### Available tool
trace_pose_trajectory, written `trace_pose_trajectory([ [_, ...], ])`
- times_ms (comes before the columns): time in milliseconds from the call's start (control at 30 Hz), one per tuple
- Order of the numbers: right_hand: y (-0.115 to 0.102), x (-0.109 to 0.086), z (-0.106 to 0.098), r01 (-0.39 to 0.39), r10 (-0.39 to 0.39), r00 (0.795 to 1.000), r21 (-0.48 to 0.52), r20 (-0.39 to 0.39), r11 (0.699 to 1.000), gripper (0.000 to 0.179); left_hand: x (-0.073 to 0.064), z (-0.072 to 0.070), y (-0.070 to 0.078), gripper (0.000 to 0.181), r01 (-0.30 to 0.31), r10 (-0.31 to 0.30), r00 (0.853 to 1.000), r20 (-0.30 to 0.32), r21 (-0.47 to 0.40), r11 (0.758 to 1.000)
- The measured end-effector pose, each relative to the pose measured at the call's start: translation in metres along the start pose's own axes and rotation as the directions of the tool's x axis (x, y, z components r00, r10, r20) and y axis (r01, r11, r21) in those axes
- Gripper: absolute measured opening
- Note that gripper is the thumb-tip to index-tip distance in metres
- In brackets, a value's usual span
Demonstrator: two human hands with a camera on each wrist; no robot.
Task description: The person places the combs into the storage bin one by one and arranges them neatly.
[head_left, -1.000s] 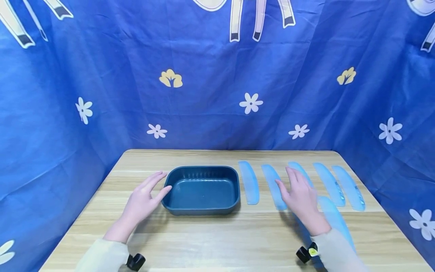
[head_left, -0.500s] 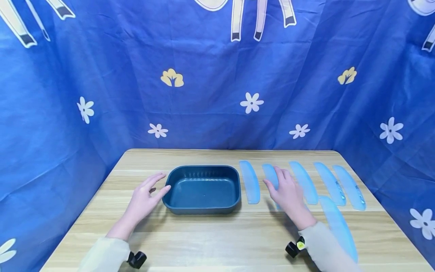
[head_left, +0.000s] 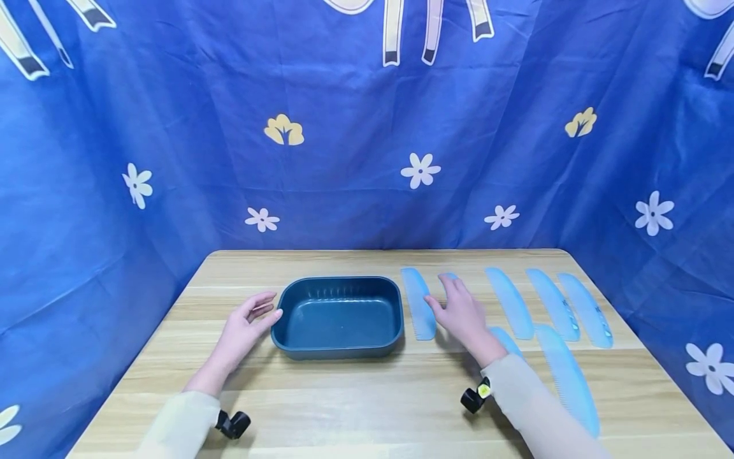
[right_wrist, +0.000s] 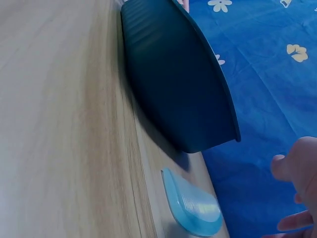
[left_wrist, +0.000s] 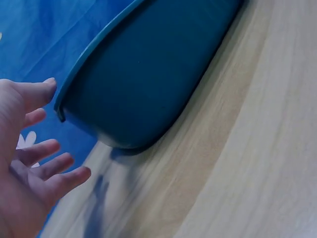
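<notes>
- The right hand [head_left: 463, 315] has its fingers loosely spread and bent, with nothing held; a second ago it was over the third comb [head_left: 509, 303], and it has since moved left.
- It now hovers over the second comb [head_left: 452, 276], hiding most of it, so only the far end shows.
- Its thumb is over the right edge of the first comb [head_left: 417, 303] in the head view; the right wrist view shows a gap between hand and comb.
- The third comb, partly covered a second ago, now lies fully visible.
- The left hand [head_left: 239, 335] has stayed at the left end of the tub [head_left: 338, 352], fingers apart and slightly bent, thumb tip just beside the rim.
- The tub has kept its place on the desk [head_left: 344, 408], upright, left of the combs.
- Farther right, the fourth comb [head_left: 553, 304] and fifth comb [head_left: 585, 310] lie unmoved.
- Nearer the person, a larger comb [head_left: 564, 376] lies beside the right sleeve [head_left: 539, 408]; another comb [head_left: 504, 341], hidden half a second ago but for a sliver, now shows its far end above that sleeve.
- Behind everything hangs the blue curtain [head_left: 344, 95], unchanged.
</notes>
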State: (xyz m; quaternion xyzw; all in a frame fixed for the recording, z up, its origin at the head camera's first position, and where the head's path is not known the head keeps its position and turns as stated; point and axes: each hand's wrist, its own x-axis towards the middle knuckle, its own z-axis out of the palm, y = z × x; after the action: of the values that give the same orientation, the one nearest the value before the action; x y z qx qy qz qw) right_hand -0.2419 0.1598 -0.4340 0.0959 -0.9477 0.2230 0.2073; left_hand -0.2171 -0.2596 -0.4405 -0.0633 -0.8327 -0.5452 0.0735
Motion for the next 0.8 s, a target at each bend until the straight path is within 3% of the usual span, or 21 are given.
trace_pose_trajectory([
  [233, -0.002, 0.008, 0.011, -0.078, 0.068, 0.988, 0.071, 0.137, 0.994, 0.059, 0.000, 0.004, -0.010, 0.058, 0.102, -0.095, 0.993, 0.067, -0.116, 0.988],
  [400, -0.002, 0.012, 0.020, -0.127, 0.107, 0.975, 0.093, 0.192, 0.988, 0.059, 0.000, 0.005, -0.014, 0.058, 0.140, -0.119, 0.986, 0.116, -0.200, 0.970],
  [800, -0.010, 0.021, 0.034, -0.229, 0.211, 0.953, 0.062, 0.215, 0.971, 0.062, 0.005, 0.005, -0.018, 0.058, 0.209, -0.161, 0.971, 0.179, -0.293, 0.933],
])
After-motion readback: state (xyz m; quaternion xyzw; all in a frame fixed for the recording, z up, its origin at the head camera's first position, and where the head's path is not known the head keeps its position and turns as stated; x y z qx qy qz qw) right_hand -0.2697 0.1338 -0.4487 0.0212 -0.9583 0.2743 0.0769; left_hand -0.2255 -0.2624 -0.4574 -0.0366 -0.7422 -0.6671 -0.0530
